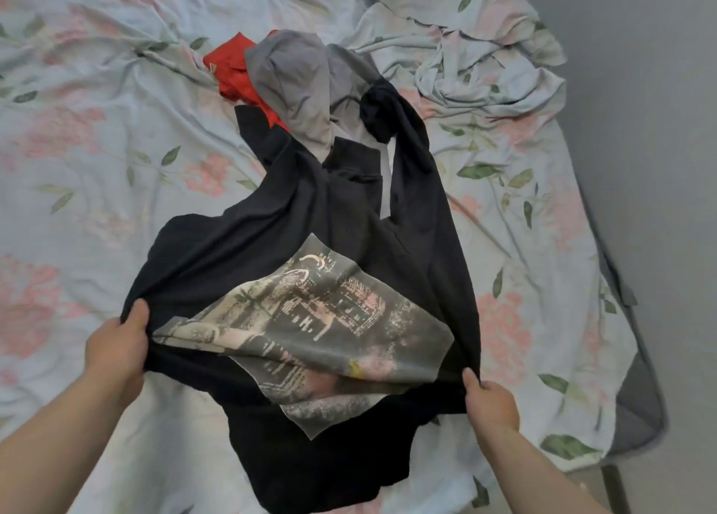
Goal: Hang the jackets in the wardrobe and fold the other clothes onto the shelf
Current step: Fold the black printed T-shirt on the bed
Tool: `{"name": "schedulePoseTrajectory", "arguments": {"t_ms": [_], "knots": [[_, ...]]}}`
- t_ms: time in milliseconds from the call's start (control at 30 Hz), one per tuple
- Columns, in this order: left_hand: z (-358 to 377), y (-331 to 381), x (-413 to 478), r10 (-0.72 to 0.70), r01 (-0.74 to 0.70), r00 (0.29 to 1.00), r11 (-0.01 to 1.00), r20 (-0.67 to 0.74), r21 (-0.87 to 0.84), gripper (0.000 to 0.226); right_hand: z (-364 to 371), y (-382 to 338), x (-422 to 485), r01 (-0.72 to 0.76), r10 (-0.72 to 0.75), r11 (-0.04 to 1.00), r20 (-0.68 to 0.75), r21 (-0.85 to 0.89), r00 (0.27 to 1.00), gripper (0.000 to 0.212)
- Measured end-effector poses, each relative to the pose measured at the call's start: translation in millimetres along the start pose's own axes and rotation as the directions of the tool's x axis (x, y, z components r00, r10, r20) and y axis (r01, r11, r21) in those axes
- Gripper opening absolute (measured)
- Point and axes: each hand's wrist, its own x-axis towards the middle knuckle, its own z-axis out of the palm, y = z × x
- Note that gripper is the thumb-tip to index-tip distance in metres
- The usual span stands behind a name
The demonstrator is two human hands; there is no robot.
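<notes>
Black shirt (310, 242) with a printed panel hangs spread over the bed (97, 145), gripped at both side edges. Left hand (116, 348) and right hand (490, 401) pinch the cloth, thumbs on top, arms stretched forward. Best to pull it taut and lay it flat before folding.

A black shirt (302, 218) with a faded, creased square print is hanging stretched and rumpled, the left hand (116, 346) and right hand (490, 401) gripping its side edges, its far end overlapping a crumpled grey garment (287, 79) that is lying partly over a bunched red garment (229, 71)
</notes>
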Motion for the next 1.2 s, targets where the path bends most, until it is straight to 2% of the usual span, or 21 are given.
{"name": "schedulePoseTrajectory", "arguments": {"t_ms": [100,167,233,267,300,333,367,400,433,500,600,667,700,733,800,833,867,967,1033,1100,1200], "knots": [[5.1,6.3,-5.6,-0.041,0.047,0.997,0.993,0.059,-0.112,0.044,12.6,-8.8,-12.8,0.121,-0.113,0.986,0.075,-0.111,0.991,0.039],[3.5,2.4,-12.8,-0.093,0.127,0.982,0.969,0.162,-0.212,0.041,19.7,-12.6,-22.5,0.158,-0.175,0.982,0.172,0.107,0.969,0.015],[-1.3,-12.9,-28.5,-0.13,0.173,0.967,0.965,0.217,-0.195,0.039,22.0,-15.9,-34.2,0.123,-0.199,0.953,0.265,0.278,0.943,0.018],[-3.0,-24.5,-38.8,-0.113,0.126,0.978,0.99,0.173,-0.064,0.048,21.6,-17.1,-38.7,0.144,-0.227,0.947,0.282,0.286,0.932,0.023],[-4.4,-34.7,-52.3,-0.044,0.033,0.997,0.986,0.06,0.165,0.059,19.1,-19.1,-44.2,0.206,-0.271,0.948,0.273,0.242,0.923,0.025],[-4.7,-43.4,-66.0,0.117,-0.113,0.993,0.916,0.012,0.385,0.064,15.5,-22.5,-49.7,0.289,-0.329,0.94,0.253,0.184,0.91,0.024],[-0.9,-47.5,-81.5,0.317,-0.322,0.943,0.802,0.098,0.503,0.061,10.2,-28.0,-56.6,0.372,-0.391,0.92,0.245,0.121,0.887,0.021],[7.2,-46.5,-98.1,0.477,-0.551,0.832,0.65,0.283,0.523,0.059,3.3,-34.8,-65.6,0.45,-0.457,0.889,0.249,0.09,0.854,0.017],[20.5,-41.4,-114.1,0.543,-0.732,0.681,0.491,0.491,0.472,0.063,-6.0,-44.0,-76.4,0.512,-0.514,0.855,0.254,0.078,0.82,0.012],[51.7,-17.2,-147.5,0.516,-0.912,0.405,0.29,0.754,0.291,0.078,-33.0,-65.7,-102.2,0.629,-0.627,0.774,0.234,0.074,0.743,0.006],[101.5,49.5,-197.8,0.467,-0.999,0.04,0.028,0.884,0.03,0.1,-93.5,-103.5,-149.2,0.807,-0.797,0.589,0.19,0.035,0.573,0.008],[123.0,104.4,-235.2,0.361,-0.991,-0.122,-0.087,0.925,-0.097,0.101,-141.0,-127.0,-182.8,0.888,-0.874,0.458,0.163,-0.03,0.457,0.016],[128.5,127.7,-252.3,0.312,-0.982,-0.182,-0.109,0.932,-0.155,0.087,-162.1,-135.7,-197.8,0.912,-0.901,0.407,0.145,-0.039,0.408,0.022],[129.8,152.9,-273.6,0.267,-0.973,-0.228,-0.11,0.936,-0.205,0.062,-185.4,-144.1,-212.3,0.932,-0.926,0.359,0.106,-0.046,0.362,0.028],[123.5,195.7,-308.9,0.228,-0.981,-0.189,0.007,0.955,-0.196,0.014,-223.9,-155.7,-234.2,0.954,-0.955,0.297,-0.039,-0.039,0.295,0.039],[117.5,216.3,-322.9,0.255,-0.977,-0.151,0.112,0.955,-0.184,0.018,-238.3,-161.6,-242.9,0.955,-0.946,0.298,-0.134,-0.011,0.294,0.046],[111.0,235.3,-333.6,0.304,-0.962,-0.127,0.195,0.944,-0.192,0.022,-248.7,-166.9,-250.0,0.945,-0.919,0.321,-0.224,0.058,0.325,0.053],[82.2,300.4,-374.7,0.439,-0.917,-0.121,0.294,0.891,-0.269,0.009,-281.7,-182.8,-271.0,0.866,-0.804,0.323,-0.371,0.382,0.464,0.06],[57.0,336.9,-395.6,0.48,-0.859,-0.112,0.394,0.87,-0.328,0.022,-297.1,-191.8,-274.0,0.788,-0.786,0.346,-0.301,0.51,0.54,0.052],[27.0,370.7,-414.5,0.501,-0.807,-0.092,0.468,0.861,-0.359,0.041,-314.3,-199.8,-281.8,0.717,-0.817,0.426,-0.105,0.553,0.566,0.047],[-22.0,414.3,-436.6,0.577,-0.725,-0.069,0.531,0.814,-0.438,0.027,-328.7,-222.7,-298.8,0.716,-0.845,0.5,0.092,0.487,0.527,0.064]]}}
